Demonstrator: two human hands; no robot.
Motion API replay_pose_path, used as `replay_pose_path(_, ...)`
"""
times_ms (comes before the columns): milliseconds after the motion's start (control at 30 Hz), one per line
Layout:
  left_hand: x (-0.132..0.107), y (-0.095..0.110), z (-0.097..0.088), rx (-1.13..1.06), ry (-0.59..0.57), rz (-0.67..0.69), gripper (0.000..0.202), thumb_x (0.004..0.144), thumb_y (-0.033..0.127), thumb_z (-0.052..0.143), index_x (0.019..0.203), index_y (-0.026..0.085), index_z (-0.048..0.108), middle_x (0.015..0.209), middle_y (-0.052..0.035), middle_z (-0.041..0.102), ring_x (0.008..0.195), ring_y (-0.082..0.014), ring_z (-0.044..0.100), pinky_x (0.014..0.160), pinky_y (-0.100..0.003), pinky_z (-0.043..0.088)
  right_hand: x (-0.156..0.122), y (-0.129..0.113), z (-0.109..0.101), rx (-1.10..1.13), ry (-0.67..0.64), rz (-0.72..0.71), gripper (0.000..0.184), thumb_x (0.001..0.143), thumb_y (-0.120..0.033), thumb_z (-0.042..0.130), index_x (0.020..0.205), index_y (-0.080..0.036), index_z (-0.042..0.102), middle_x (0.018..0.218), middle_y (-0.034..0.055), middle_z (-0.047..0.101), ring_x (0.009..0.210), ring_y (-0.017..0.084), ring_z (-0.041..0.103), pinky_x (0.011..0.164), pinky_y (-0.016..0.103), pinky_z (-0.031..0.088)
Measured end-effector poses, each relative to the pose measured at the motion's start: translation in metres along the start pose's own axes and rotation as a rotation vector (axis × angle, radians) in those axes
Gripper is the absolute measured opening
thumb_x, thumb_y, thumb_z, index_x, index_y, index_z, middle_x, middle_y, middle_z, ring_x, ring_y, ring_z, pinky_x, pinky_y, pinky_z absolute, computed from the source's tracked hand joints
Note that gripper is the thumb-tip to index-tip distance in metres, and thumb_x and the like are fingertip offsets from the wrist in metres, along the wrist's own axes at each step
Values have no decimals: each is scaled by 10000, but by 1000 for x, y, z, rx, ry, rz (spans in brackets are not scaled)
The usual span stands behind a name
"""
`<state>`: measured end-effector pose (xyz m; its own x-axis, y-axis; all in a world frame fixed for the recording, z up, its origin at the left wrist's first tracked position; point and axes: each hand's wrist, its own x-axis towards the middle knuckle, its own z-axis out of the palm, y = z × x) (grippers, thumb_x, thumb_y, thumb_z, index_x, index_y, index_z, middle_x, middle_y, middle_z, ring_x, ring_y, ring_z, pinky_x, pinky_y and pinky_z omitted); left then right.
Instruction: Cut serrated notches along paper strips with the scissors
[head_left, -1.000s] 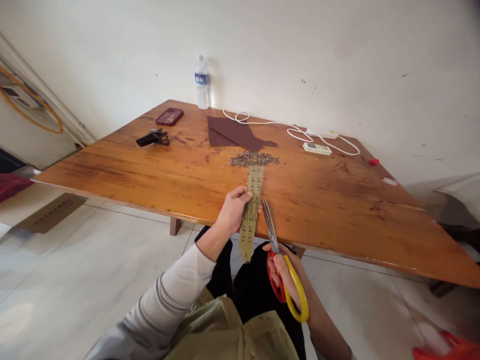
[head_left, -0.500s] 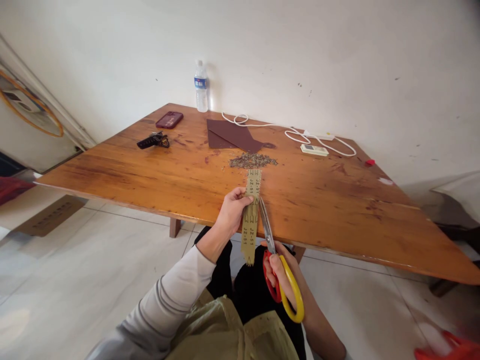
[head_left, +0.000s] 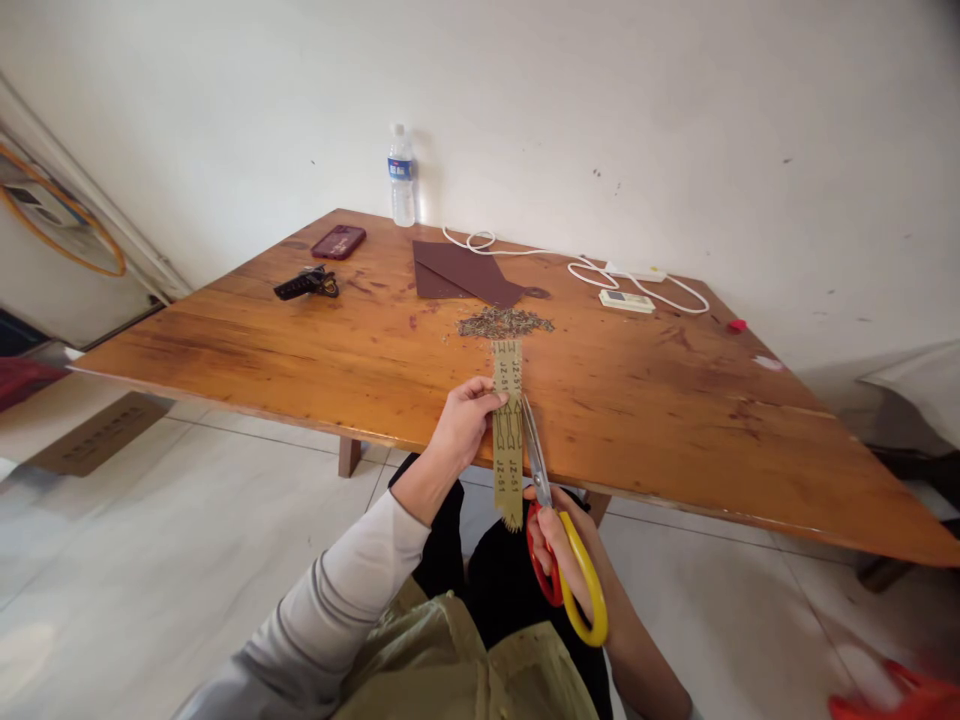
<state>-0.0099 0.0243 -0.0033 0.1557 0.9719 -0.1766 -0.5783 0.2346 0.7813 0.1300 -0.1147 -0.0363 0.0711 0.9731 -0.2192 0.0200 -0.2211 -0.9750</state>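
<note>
Between thumb and fingers, my left hand (head_left: 466, 418) pinches an olive-brown printed strip (head_left: 508, 480) marked "JZ-51" with arrow shapes. The strip hangs lengthwise over the table's near edge, and its lower end is jagged. In my right hand (head_left: 561, 530) are scissors (head_left: 534, 450) with one red and one yellow handle loop. Their blades point up and away along the strip's right edge, close together; whether they touch it I cannot tell. Just past the strip's far end lies a heap of small cut scraps (head_left: 504, 322).
Dark maroon sheets (head_left: 457, 272) lie behind the scraps on the wooden table (head_left: 645, 420). A water bottle (head_left: 402, 180), a phone (head_left: 339, 241) and a black corded item (head_left: 306, 284) are at the left. A white cable (head_left: 525, 252) and a small white device (head_left: 626, 301) are toward the right.
The lower part of the strip has swung right, toward the scissors, and now hangs straighter. Both hands stay in nearly the same place.
</note>
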Motion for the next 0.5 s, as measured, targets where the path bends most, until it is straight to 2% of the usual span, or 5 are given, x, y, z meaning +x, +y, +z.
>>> replay_pose_path(100,1,1,-1,-5,2,-18,223,569,145,783,605,172,564,606,30,579,558,-93,529,573,-227,429,-1,2,1,85,-6,53,477,815,-654,701,1039,-236,650,591,-53,507,450,125,424,427,241,417)
replay_pose_path(300,1,2,-1,-13,10,-40,214,573,123,788,616,166,583,608,25,579,542,-90,523,559,-231,422,-2,6,0,184,-28,97,459,849,-615,692,1066,-219,606,555,-80,477,422,107,366,386,205,367)
replay_pose_path(500,-3,3,-1,-9,8,-41,223,553,144,804,608,160,588,606,22,581,545,-90,529,559,-233,425,-7,5,2,143,-22,39,465,903,-670,595,1021,-220,611,525,-89,448,425,103,372,406,198,381)
